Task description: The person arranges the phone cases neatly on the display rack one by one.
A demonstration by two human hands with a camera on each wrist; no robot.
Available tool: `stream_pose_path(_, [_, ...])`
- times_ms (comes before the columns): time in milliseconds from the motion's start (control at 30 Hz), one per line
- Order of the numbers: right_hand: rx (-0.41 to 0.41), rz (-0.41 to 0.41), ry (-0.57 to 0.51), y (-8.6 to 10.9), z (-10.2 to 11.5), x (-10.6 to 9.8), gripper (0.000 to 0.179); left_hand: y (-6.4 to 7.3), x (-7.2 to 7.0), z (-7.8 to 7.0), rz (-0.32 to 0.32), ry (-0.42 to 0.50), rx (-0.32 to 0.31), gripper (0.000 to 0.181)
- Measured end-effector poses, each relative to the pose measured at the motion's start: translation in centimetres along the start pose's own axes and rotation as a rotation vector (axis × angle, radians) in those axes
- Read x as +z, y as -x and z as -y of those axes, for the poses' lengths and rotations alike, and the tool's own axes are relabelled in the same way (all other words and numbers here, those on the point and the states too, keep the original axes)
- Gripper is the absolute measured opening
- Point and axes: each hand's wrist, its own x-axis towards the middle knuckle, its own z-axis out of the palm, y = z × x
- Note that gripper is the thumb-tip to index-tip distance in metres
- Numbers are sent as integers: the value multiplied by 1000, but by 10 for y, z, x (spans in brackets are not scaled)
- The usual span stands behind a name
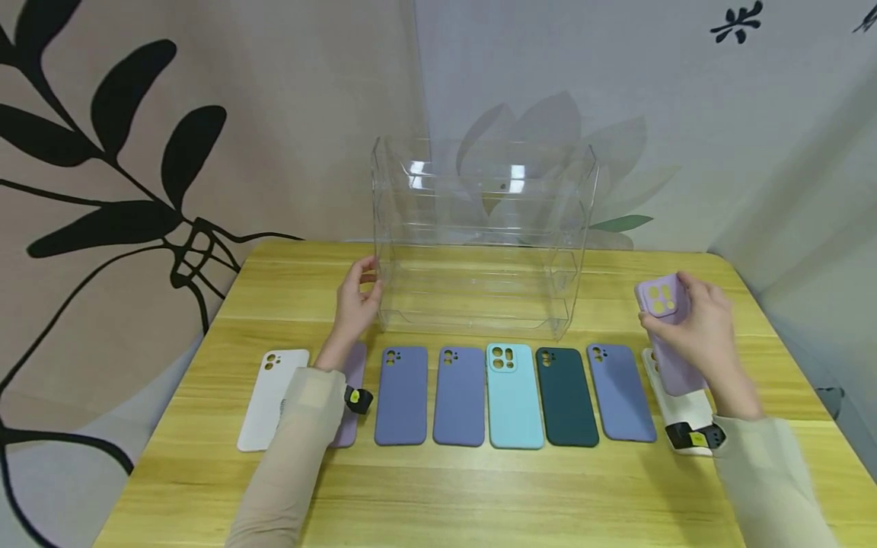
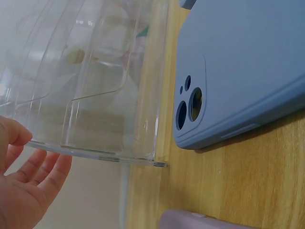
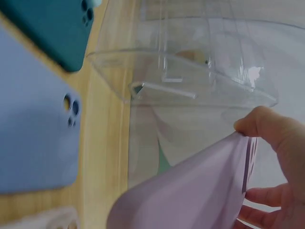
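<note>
My right hand (image 1: 706,335) holds a light purple phone case (image 1: 678,358) by its sides, thumb on one edge and fingers on the other. The case is tilted up, above a white phone case (image 1: 692,411) on the table. At the other side, my left hand (image 1: 356,301) pinches the side panel of a clear plastic tiered rack (image 1: 479,327). In the left wrist view the thumb is on one face of that panel and the fingers (image 2: 57,174) on the other. The rack's steps hold nothing that I can see.
Before the rack, a row of phone cases lies flat: white (image 1: 256,411), purple (image 1: 355,373) partly behind my left forearm, blue-violet (image 1: 401,396), another blue-violet (image 1: 459,399), light turquoise (image 1: 515,411), dark green (image 1: 567,399) and blue (image 1: 622,396). A patterned curtain (image 1: 308,114) hangs behind the wooden table (image 1: 479,502).
</note>
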Motion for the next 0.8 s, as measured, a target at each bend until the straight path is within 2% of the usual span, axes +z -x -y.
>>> stream_pose_path(100, [-26, -17, -16, -2, 9, 4, 80, 2, -2, -15, 9, 2, -7, 39])
stream_pose_path(200, [-43, -31, -29, -3, 16, 8, 79, 3, -3, -17, 8, -4, -7, 39])
stream_pose_path(433, [-55, -41, -66, -2, 34, 11, 78, -2, 2, 18, -7, -1, 5, 40])
stream_pose_path(567, [-79, -48, -89, -4, 45, 14, 78, -3, 2, 24, -17, -7, 15, 39])
stream_pose_path(800, [-123, -40, -117, -8, 64, 21, 79, -3, 2, 23, -13, -7, 14, 40])
